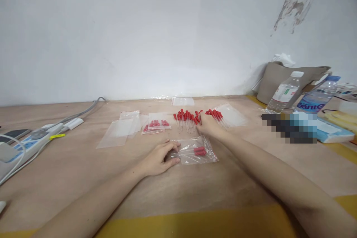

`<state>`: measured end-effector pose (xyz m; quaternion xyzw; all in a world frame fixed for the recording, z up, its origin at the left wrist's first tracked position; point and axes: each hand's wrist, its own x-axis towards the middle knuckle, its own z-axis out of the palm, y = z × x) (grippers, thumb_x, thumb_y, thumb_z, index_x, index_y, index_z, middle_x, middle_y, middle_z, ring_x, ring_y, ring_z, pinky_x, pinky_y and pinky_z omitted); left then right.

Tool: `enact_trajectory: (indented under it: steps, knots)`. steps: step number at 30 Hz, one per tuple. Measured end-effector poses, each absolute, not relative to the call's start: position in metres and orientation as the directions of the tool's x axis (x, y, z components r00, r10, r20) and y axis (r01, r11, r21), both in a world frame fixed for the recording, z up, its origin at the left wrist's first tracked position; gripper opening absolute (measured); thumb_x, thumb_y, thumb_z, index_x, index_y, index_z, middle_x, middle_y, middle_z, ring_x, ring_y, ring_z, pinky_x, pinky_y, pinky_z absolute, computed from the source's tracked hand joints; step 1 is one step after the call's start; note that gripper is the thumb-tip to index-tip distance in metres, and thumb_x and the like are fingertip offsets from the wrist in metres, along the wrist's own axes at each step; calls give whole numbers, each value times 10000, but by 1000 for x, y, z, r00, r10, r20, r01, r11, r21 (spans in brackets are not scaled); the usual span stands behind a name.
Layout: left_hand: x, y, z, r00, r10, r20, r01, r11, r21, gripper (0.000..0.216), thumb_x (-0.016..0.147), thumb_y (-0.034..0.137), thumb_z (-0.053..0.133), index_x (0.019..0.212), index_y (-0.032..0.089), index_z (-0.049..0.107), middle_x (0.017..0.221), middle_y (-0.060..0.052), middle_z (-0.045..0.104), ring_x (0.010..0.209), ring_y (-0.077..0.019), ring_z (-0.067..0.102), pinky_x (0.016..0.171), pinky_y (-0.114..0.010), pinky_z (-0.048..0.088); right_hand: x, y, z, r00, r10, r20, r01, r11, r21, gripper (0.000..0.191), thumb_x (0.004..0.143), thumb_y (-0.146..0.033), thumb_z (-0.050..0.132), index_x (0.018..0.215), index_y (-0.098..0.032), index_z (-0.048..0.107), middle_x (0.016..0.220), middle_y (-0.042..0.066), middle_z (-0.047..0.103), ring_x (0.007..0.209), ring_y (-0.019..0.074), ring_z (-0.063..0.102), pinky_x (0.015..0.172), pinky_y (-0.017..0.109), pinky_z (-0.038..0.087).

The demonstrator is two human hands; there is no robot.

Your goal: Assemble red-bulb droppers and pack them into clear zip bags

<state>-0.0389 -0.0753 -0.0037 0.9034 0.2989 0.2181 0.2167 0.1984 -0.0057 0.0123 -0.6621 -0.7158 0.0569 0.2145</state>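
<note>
My left hand (pixel 161 158) lies on the table with thumb and fingers apart, touching the left end of a clear zip bag (pixel 186 159). Inside that bag are a few droppers with red bulbs (pixel 200 151), their thin stems pointing left. My right hand (pixel 208 124) is beyond the bag, its fingers closed around a red-bulb dropper at the right side of a loose pile of droppers (pixel 184 116). The fingertips are partly hidden among the bulbs. Just right of this hand is another group of red-bulb droppers (pixel 216 114).
Filled bags of droppers (pixel 157 124) lie left of the pile. Flat clear bags (pixel 115 133) are farther left, more bags (pixel 232 115) at right. A power strip (pixel 36 141) with cables is at far left; bottles (pixel 286 93), a grey bag (pixel 267 81) and a blue pack (pixel 331 130) at right.
</note>
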Motion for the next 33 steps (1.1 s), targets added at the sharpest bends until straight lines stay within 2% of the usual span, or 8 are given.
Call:
enact_trajectory:
  steps: [7, 14, 18, 20, 24, 26, 29, 33]
  knots:
    - [-38, -75, -2, 740, 625, 246, 458, -737, 497, 195, 870, 321, 410, 1001, 208, 500, 1193, -83, 531, 1115, -197, 478, 982, -401, 325, 171, 9, 12, 72, 996, 46, 953, -55, -298, 613, 527, 11, 615, 1104, -65, 423, 994, 206, 584, 908, 299, 586, 688, 325, 455]
    - [-38, -75, -5, 741, 615, 268, 459, -756, 467, 290, 845, 334, 461, 1106, 211, 496, 1196, -74, 526, 1116, -193, 474, 984, -386, 337, 166, 8, 15, 98, 995, 19, 936, -85, -341, 652, 558, 24, 572, 1169, -6, 346, 965, 241, 583, 901, 316, 585, 688, 343, 451]
    - [-38, -74, -5, 741, 612, 276, 456, -760, 463, 303, 846, 335, 463, 1117, 206, 501, 1197, -78, 525, 1116, -193, 473, 970, -374, 354, 184, 1, 28, 102, 991, 90, 902, -54, -429, 498, 681, -85, 515, 1152, -53, 355, 915, 185, 599, 832, 256, 596, 645, 299, 443]
    - [-39, -74, -6, 740, 612, 279, 455, -761, 462, 305, 846, 335, 464, 1118, 205, 504, 1195, -80, 527, 1110, -197, 479, 967, -379, 355, 204, -4, 31, 91, 982, 166, 821, 20, -571, 479, 723, -154, 476, 1176, -87, 334, 790, 108, 607, 708, 208, 593, 592, 277, 439]
    - [-39, -73, -7, 741, 606, 290, 444, -766, 465, 308, 846, 337, 464, 1123, 209, 503, 1191, -76, 531, 1113, -197, 476, 962, -378, 362, 246, -21, 18, 114, 964, 239, 493, 154, -856, 706, 699, -178, 463, 1303, -160, 97, 552, -70, 474, 408, 116, 481, 423, 226, 400]
    - [-39, -73, -7, 742, 605, 290, 444, -766, 465, 311, 846, 338, 463, 1127, 210, 503, 1194, -74, 529, 1121, -194, 471, 967, -374, 360, 260, -30, 5, 203, 945, 258, 348, 177, -921, 740, 679, -189, 470, 1301, -177, 70, 548, -95, 433, 380, 102, 462, 383, 215, 394]
    - [-39, -73, -6, 741, 609, 283, 454, -765, 457, 315, 846, 341, 463, 1132, 215, 501, 1202, -72, 526, 1121, -197, 472, 970, -380, 358, 264, -41, -14, 297, 929, 221, 185, 171, -968, 680, 650, -221, 514, 1232, -202, 164, 576, -103, 436, 429, 103, 508, 417, 231, 454]
    - [-39, -73, -6, 738, 612, 285, 462, -766, 447, 315, 846, 343, 461, 1134, 222, 499, 1207, -65, 523, 1117, -204, 473, 974, -394, 352, 247, -51, -28, 289, 943, 164, 26, 164, -986, 574, 613, -284, 612, 1064, -231, 261, 609, -100, 472, 507, 104, 556, 510, 268, 513]
